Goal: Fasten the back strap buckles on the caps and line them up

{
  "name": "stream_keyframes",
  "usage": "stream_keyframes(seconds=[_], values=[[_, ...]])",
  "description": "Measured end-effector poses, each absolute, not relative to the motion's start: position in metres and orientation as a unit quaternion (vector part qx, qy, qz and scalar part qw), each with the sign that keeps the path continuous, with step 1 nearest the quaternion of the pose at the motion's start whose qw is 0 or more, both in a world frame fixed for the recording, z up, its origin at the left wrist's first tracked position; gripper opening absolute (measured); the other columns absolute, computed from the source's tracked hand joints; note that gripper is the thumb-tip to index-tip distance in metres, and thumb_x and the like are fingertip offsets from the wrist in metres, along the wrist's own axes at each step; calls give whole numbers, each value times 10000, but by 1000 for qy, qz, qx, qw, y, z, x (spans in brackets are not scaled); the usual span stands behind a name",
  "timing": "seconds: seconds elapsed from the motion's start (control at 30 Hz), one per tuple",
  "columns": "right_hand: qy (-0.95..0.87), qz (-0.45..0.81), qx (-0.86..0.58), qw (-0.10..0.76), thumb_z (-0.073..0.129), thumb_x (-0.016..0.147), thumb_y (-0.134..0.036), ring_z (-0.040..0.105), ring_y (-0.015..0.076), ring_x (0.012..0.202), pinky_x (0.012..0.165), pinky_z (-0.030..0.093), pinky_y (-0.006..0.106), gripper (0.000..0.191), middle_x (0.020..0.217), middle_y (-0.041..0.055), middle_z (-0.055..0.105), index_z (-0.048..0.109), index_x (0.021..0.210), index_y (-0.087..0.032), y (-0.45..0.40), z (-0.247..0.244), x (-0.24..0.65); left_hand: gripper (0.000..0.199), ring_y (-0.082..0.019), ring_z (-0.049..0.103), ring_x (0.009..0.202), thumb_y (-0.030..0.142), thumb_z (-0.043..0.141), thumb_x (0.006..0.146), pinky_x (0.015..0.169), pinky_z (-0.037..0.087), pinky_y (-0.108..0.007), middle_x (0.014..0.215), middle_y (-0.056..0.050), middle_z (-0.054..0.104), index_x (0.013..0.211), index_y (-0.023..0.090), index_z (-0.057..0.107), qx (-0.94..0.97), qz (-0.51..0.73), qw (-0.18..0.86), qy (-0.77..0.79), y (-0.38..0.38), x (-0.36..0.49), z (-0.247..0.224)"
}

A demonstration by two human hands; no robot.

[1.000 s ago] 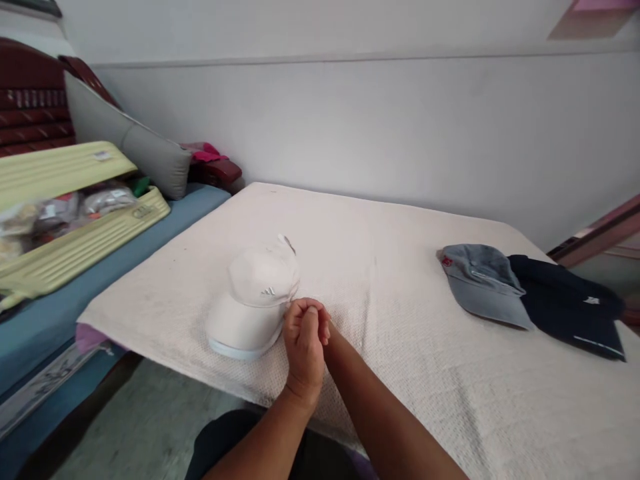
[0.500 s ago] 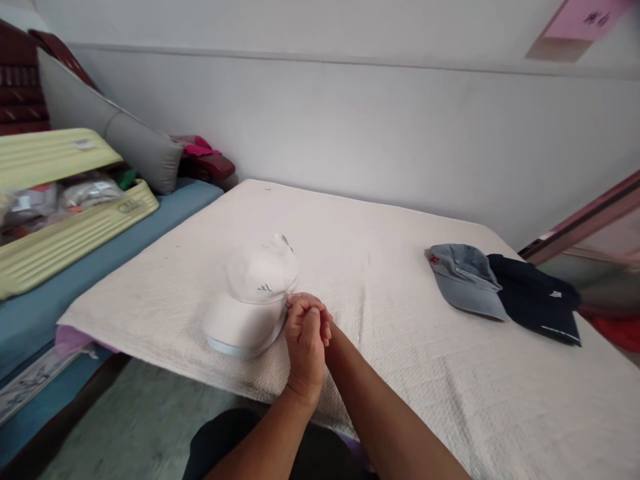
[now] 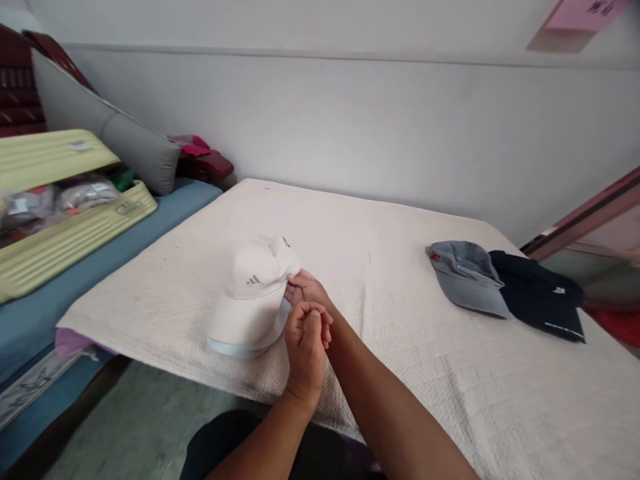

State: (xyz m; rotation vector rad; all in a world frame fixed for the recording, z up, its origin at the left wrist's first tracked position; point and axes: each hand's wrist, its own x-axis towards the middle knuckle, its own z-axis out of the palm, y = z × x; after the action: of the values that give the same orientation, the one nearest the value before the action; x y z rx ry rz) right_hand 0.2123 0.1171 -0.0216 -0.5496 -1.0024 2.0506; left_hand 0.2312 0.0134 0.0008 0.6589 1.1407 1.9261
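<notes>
A white baseball cap [image 3: 253,293] with a small three-bar logo sits at the left of the white-covered bed, its brim toward me. My right hand [image 3: 307,290] pinches the cap's right side, thumb on the outside and fingers partly under the edge. That side of the cap looks pushed in and slightly raised. Just in front of it, my left hand [image 3: 307,340] is curled closed with the thumb over the fingers, and nothing shows in it. It overlaps the right wrist in view.
A grey cap [image 3: 467,277] and a navy cap [image 3: 543,293] lie partly overlapping at the right of the bed cover [image 3: 375,227]. On the left, an open yellow case [image 3: 75,230] with bagged items rests on a blue surface beside a grey cushion [image 3: 130,140]. A pale wall stands behind.
My right hand has moved slightly up and away from the left hand, taking hold of the white cap's side. The cap has tilted a little. My left hand has stayed about where it was.
</notes>
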Motion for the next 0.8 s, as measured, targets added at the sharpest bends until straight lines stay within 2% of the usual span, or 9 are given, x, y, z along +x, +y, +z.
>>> stream_keyframes(seconds=[0.13, 0.37, 0.53, 0.6, 0.7, 0.73, 0.8], values=[[-293, 842, -159, 424, 598, 708, -190, 640, 193, 932, 827, 530, 326, 235, 923, 29, 695, 561, 937, -225, 120, -9, 212, 157, -70, 393, 477, 211, 461, 883, 446, 318, -192, 631, 34, 544, 752, 183, 543, 273, 744, 402, 459, 9, 238, 3], [-183, 843, -179, 473, 438, 615, -124, 645, 193, 889, 830, 541, 345, 222, 726, 13, 663, 536, 795, -208, 131, -4, 205, 154, -80, 409, 497, 253, 494, 874, 472, 345, -203, 652, 23, 554, 748, 185, 551, 302, 743, 371, 468, 7, 240, 4], [-197, 838, -174, 479, 424, 581, -123, 636, 176, 723, 801, 544, 352, 194, 641, -14, 629, 520, 723, -215, 138, 13, 215, 148, -66, 392, 480, 221, 476, 867, 462, 321, -196, 639, 33, 547, 746, 182, 551, 278, 765, 363, 454, 9, 237, 6], [-212, 826, -174, 492, 422, 581, -123, 618, 163, 664, 776, 543, 345, 204, 631, -23, 621, 527, 730, -214, 144, 25, 236, 140, -66, 413, 469, 201, 487, 835, 467, 332, -200, 611, 31, 547, 717, 174, 556, 279, 725, 424, 466, 10, 241, 1], [-239, 811, -187, 500, 405, 607, -139, 616, 169, 679, 742, 536, 346, 210, 650, -12, 619, 541, 751, -209, 149, 46, 283, 87, -105, 537, 510, 203, 539, 764, 518, 413, -239, 617, -11, 615, 707, 163, 590, 251, 567, 617, 485, 7, 252, -14], [-250, 805, -196, 501, 398, 620, -142, 618, 171, 695, 735, 532, 346, 206, 665, -6, 620, 542, 753, -208, 148, 52, 301, 87, -131, 583, 550, 233, 569, 752, 550, 445, -265, 649, -36, 649, 717, 163, 608, 235, 524, 666, 477, 5, 255, -19], [-280, 782, -228, 508, 392, 634, -138, 617, 168, 711, 718, 525, 336, 218, 711, -1, 627, 550, 768, -208, 140, 59, 336, 159, -189, 643, 652, 339, 647, 729, 613, 489, -329, 733, -73, 699, 746, 182, 638, 225, 505, 700, 452, -1, 256, -25]])
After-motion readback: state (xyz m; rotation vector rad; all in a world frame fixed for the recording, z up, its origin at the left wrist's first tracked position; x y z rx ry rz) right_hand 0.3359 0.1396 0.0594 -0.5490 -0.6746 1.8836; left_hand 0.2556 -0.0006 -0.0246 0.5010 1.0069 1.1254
